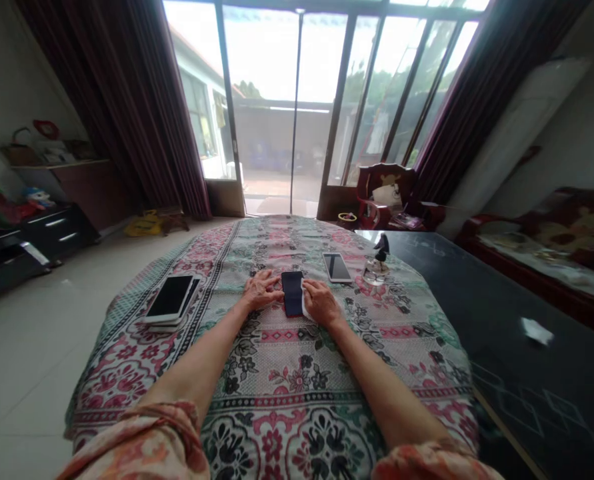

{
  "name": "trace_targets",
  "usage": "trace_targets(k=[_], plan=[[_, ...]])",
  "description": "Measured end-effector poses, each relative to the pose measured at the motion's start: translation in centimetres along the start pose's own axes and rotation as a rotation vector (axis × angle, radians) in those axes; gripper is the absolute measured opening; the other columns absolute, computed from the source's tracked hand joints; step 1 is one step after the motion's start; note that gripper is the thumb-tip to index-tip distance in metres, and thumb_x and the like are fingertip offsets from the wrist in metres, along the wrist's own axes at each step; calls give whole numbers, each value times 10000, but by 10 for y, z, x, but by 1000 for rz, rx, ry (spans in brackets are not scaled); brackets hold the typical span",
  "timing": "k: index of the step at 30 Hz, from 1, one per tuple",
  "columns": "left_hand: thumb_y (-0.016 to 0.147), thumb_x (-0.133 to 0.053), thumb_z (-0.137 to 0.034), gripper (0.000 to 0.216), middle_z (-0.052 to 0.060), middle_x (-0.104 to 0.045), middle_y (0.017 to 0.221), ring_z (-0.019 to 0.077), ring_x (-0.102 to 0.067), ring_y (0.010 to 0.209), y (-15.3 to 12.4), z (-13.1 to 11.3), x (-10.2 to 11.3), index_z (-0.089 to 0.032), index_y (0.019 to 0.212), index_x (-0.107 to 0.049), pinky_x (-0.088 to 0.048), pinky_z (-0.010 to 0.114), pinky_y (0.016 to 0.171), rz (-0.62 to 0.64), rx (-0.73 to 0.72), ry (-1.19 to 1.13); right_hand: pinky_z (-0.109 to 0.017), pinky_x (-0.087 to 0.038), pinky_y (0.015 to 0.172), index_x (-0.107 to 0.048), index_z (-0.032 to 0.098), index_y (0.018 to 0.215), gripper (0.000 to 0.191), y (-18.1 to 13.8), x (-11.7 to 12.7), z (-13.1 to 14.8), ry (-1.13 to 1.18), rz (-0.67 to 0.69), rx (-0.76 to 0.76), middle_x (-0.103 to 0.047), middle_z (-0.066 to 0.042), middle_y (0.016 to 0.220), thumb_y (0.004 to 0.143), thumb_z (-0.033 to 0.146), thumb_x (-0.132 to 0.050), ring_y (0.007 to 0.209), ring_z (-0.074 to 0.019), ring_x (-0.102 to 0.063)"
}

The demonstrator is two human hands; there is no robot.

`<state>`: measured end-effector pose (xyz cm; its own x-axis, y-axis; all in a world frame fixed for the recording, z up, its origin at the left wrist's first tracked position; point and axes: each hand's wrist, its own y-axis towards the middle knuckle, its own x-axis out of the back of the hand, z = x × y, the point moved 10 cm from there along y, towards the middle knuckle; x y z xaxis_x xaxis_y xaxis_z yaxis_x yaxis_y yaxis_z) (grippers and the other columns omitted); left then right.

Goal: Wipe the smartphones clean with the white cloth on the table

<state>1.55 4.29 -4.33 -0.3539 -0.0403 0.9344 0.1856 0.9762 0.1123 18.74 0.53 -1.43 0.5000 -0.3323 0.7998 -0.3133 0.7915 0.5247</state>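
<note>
A dark smartphone (293, 295) lies flat on the patterned tablecloth (297, 360) in front of me. My left hand (263, 291) rests at its left edge, fingers spread, the tips touching the phone's side. At the right edge my right hand (321, 301) is closed on a white cloth or tissue (305, 308), pressed against the phone; much of the cloth is hidden under the fingers. Beyond that hand lies a white phone (337, 267) with a grey screen. A clear glass bottle with a black spray top (377, 267) stands to its right.
Stacked tablets (171, 300) lie on the table's left side. To the right is a dark, glossy table (501, 320) with a crumpled white tissue (537, 331) on it. A wooden chair (384, 190) stands near the glass doors at the back.
</note>
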Motion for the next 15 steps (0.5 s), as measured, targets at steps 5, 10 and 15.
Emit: trace_targets(k=[5,10,15], plan=[[812,-643,-487,503,12,-395,1494,309,-295,1392,-5,-4,-2,-354,1292,-569,-230,465,1136,-8,16,0,-318,-391,1015,-661,161,1116,297,-1,-2,-3,-27,20,-36,-633,-91,1189,885,167,-475,1098,-208,-539],[829,-621,-500,473,-5,-378,1503,300,-281,1396,-7,-3,-2,-380,1284,-570,-242,458,1129,-27,-11,4,-308,-360,1031,-640,162,1145,307,-3,-1,1,-40,61,-39,-618,-84,1212,908,168,-445,1123,-200,-515],[839,-602,-514,487,13,-367,1510,306,-285,1392,-7,-3,-5,-374,1303,-553,-241,481,1121,-25,-49,12,-303,-335,1033,-636,155,1148,312,-1,-3,5,-82,93,-49,-614,-82,1218,911,176,-432,1114,-203,-505]])
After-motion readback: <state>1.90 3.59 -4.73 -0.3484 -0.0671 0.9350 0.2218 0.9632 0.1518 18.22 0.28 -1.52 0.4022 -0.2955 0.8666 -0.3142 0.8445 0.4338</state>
